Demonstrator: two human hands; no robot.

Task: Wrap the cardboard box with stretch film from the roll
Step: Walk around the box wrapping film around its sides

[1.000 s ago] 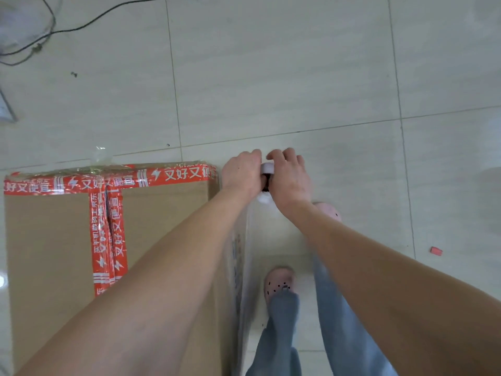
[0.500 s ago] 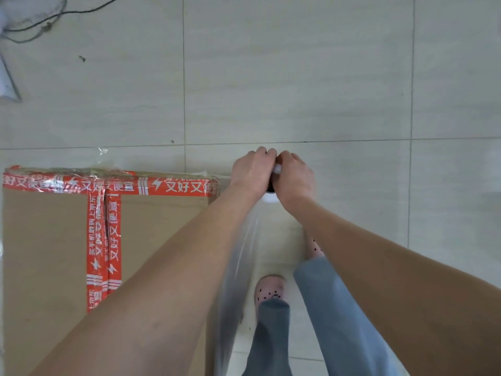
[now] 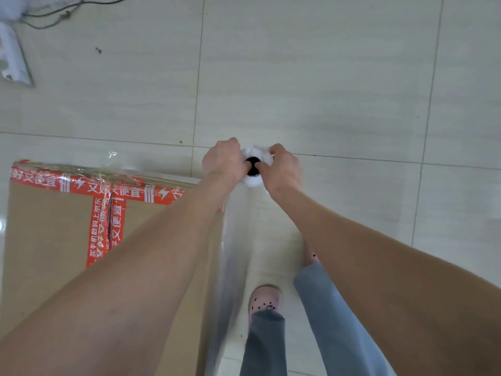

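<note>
Film (image 3: 230, 272) runs taut from the roll (image 3: 254, 166), gripped upright at its core between the closed left hand (image 3: 223, 161) and right hand (image 3: 283, 169), back along the cardboard box (image 3: 48, 226) lying left of both hands. Film crinkles at the box's far edge; wrapping looks partway, top uncovered.

Pale tiled floor (image 3: 325, 77), taped cardboard box (image 3: 48, 226), cables (image 3: 67, 12)

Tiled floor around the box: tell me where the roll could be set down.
Bare pale tiled floor stretches beyond and right of both hands. Crowded: the brown red-taped cardboard box at left, black cables top left, feet and stretched clear film below.
</note>
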